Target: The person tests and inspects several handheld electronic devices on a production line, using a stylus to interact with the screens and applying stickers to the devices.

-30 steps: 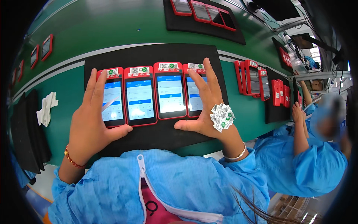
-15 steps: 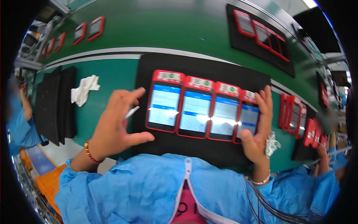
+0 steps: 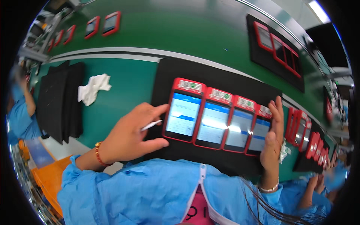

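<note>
Phones (image 3: 221, 122), four of them in red cases with lit screens, lie side by side on a black mat (image 3: 180, 73) at the near edge of the green desk (image 3: 123, 97). In the head view the left hand (image 3: 129, 133) rests half open at the left end of the row, a thin white stylus (image 3: 151, 125) pinched between its fingers, thumb on the mat just below the first phone (image 3: 184, 110). The right hand (image 3: 273, 137) stands on edge, open, fingers straight, pressed against the right end of the row by the last phone (image 3: 259, 130).

Each phone looks rigid, flat and fairly light, with a glass face that could scratch or crack; the rubbery case should give grip, so the long side edges seem the safest hold, away from the screen.

Against the frame half a second ago, the left hand now sits closer to the first phone and lower on the mat, while the right hand stays at the row's end. A white rag (image 3: 93, 88) lies to the left, beside a stack of dark pads (image 3: 62, 101).
</note>
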Demonstrator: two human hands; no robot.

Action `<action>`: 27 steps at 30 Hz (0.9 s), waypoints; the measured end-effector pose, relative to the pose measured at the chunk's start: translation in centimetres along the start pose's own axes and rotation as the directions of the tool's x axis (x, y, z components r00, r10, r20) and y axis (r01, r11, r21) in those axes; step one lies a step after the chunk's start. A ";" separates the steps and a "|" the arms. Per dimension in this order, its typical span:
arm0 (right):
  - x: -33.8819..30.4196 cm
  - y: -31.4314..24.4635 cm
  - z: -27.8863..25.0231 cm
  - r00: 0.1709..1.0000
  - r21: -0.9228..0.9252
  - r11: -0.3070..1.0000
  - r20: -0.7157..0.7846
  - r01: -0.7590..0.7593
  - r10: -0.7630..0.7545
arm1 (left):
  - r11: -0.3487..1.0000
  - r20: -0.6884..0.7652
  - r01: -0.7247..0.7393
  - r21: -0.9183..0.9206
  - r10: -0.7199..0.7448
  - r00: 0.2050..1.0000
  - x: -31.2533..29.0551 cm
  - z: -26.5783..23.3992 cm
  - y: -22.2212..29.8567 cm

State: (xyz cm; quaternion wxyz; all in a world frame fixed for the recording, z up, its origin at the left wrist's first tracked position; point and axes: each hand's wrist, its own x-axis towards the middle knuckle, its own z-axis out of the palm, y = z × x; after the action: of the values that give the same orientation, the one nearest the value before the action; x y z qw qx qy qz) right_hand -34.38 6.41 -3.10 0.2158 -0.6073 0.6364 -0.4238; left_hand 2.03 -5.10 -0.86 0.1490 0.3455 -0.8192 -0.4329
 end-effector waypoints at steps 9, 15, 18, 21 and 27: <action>0.4 -0.2 0.1 0.998 0.214 0.975 -0.017 -0.058 0.064 | 0.995 -0.014 0.092 0.038 -0.091 0.996 0.6 -0.2 -0.3; 0.1 0.4 -0.9 0.999 0.342 0.939 0.009 -0.046 0.046 | 0.972 -0.149 -0.119 0.201 0.151 0.977 0.2 2.0 -1.8; 0.1 0.7 -0.5 1.000 0.378 0.926 0.001 -0.018 0.020 | 0.955 -0.193 -0.199 0.218 0.243 0.951 0.6 2.6 -2.9; 0.1 1.6 -0.2 0.999 0.374 0.927 -0.017 0.043 -0.039 | 0.966 -0.189 -0.163 0.199 0.201 0.961 -0.2 2.8 -3.7; -0.1 1.3 -0.5 0.998 0.364 0.931 0.059 -0.008 -0.015 | 0.972 -0.188 -0.153 0.180 0.187 0.964 -0.1 2.8 -3.8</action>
State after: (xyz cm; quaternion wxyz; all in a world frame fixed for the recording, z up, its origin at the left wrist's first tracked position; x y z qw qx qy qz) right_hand -35.49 6.52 -3.87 0.3431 -0.5707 0.5389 -0.5159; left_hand 2.25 -4.76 -5.59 0.2398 0.3272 -0.8590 -0.3122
